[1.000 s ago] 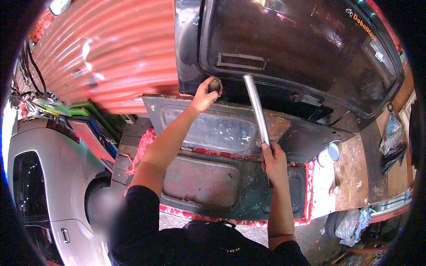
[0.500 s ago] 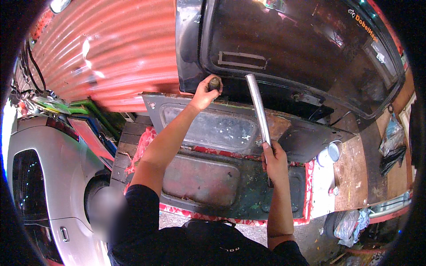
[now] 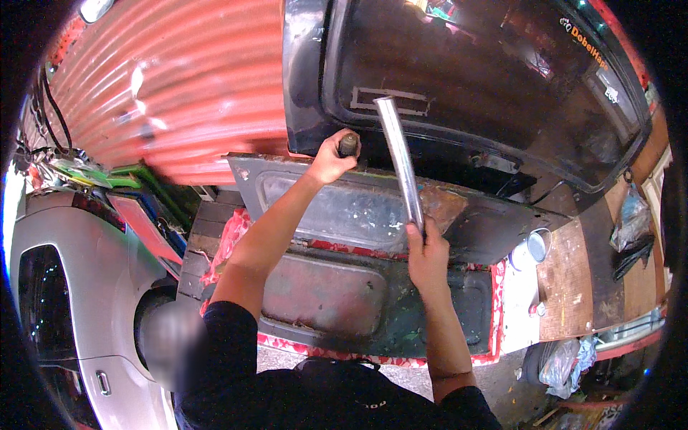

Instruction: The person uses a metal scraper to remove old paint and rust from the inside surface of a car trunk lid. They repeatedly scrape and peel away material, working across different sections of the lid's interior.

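Note:
My left hand (image 3: 331, 160) is wrapped round a dark, round-topped tool handle (image 3: 348, 145) at the upper edge of a grey metal panel (image 3: 330, 204). Below the hand, the tool's working end is hidden, so its kind is unclear. Raised to the right, a shiny metal pipe (image 3: 400, 158) is gripped near its lower end by my right hand (image 3: 430, 258). The pipe's far end is up and apart from the handle. Rust-brown patches mark the panel's right part. Nearer me, a second dark panel (image 3: 322, 294) lies on red-and-white cloth.
Behind the panel stands a black vehicle door with glass (image 3: 466, 79). Red corrugated sheeting (image 3: 186, 86) rises at the left, above a silver car (image 3: 93, 287). A paint can (image 3: 530, 247) sits at the right on a wooden board (image 3: 566, 287). A plastic bag (image 3: 631, 222) hangs beyond it.
My right hand has lifted the pipe, bringing it up and to the left. My left hand still holds the dark handle in nearly the same place, slightly lower.

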`<action>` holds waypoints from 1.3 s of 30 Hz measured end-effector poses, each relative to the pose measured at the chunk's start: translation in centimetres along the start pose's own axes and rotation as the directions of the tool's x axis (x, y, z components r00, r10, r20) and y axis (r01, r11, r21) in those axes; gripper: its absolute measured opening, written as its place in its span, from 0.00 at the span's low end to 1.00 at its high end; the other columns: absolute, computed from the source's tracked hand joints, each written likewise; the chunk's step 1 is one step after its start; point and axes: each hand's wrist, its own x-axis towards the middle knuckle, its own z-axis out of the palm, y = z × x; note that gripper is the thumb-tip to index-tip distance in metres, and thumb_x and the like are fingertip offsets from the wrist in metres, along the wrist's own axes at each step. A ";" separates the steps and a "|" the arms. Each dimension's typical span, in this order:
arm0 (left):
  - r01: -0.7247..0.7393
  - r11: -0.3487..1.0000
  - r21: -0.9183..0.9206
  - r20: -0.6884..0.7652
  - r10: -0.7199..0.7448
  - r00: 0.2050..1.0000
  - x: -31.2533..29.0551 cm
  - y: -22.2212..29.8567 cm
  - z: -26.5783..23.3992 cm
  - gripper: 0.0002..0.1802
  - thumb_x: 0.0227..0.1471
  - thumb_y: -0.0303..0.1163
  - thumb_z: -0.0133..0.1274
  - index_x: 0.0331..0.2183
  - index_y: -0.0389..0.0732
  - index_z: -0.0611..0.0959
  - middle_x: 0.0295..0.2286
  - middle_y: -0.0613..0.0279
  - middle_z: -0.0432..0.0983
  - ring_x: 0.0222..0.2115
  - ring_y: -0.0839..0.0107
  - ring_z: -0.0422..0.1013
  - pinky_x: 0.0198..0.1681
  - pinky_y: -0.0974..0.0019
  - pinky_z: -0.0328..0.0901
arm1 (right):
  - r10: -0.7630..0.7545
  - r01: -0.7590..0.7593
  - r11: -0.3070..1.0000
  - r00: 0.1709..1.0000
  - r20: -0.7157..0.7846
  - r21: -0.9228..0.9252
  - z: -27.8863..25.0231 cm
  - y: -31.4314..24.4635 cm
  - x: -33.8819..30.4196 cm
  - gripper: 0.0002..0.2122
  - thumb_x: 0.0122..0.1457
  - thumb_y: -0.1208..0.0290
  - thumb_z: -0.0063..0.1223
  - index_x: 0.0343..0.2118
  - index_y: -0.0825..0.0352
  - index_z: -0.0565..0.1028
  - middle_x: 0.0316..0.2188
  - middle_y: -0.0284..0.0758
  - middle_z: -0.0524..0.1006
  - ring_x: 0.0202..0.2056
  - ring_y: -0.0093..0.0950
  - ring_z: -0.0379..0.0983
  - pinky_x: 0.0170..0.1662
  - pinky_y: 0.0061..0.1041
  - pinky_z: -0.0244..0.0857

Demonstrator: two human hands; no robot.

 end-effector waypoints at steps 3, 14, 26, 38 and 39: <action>0.102 0.978 0.180 -0.013 -0.102 0.995 0.0 0.5 0.4 0.19 0.33 0.22 0.57 0.34 0.35 0.76 0.27 0.65 0.72 0.31 0.74 0.67 0.40 0.70 0.64 | 0.033 0.023 0.957 0.981 0.189 -0.290 1.1 0.0 2.1 0.13 0.62 0.62 0.47 0.37 0.71 0.71 0.16 0.41 0.69 0.20 0.31 0.70 0.25 0.33 0.62; -0.008 0.998 -0.061 -0.085 0.003 0.996 0.1 0.1 -0.6 0.14 0.35 0.17 0.51 0.30 0.37 0.73 0.24 0.68 0.70 0.27 0.78 0.66 0.34 0.73 0.63 | 0.100 -0.115 0.970 0.992 0.082 0.216 -0.5 1.5 0.4 0.11 0.64 0.63 0.46 0.32 0.67 0.70 0.14 0.25 0.65 0.13 0.14 0.58 0.15 0.16 0.52; 0.029 0.989 -0.148 -0.077 -0.041 0.996 0.1 -0.3 -0.6 0.12 0.35 0.17 0.51 0.30 0.37 0.73 0.24 0.68 0.69 0.28 0.78 0.66 0.35 0.73 0.62 | 0.158 -0.187 0.953 0.978 0.137 0.240 -0.5 1.8 0.2 0.12 0.63 0.62 0.46 0.34 0.68 0.71 0.14 0.25 0.65 0.13 0.14 0.59 0.15 0.17 0.52; 0.099 0.990 0.103 0.055 -0.105 0.993 0.6 0.6 -0.7 0.12 0.32 0.20 0.55 0.27 0.38 0.74 0.23 0.70 0.68 0.26 0.78 0.64 0.31 0.73 0.62 | 0.138 -0.117 0.984 0.978 0.157 -0.137 0.6 -0.7 1.5 0.16 0.62 0.58 0.48 0.36 0.71 0.72 0.25 0.51 0.74 0.29 0.51 0.72 0.32 0.38 0.65; 0.087 0.986 0.139 0.037 -0.093 0.995 1.3 0.7 -1.1 0.12 0.32 0.20 0.55 0.27 0.38 0.75 0.23 0.70 0.68 0.25 0.78 0.64 0.31 0.72 0.62 | 0.191 -0.149 0.969 0.959 0.211 -0.199 0.5 -0.5 2.3 0.17 0.62 0.58 0.48 0.36 0.71 0.72 0.25 0.53 0.74 0.30 0.53 0.72 0.33 0.39 0.65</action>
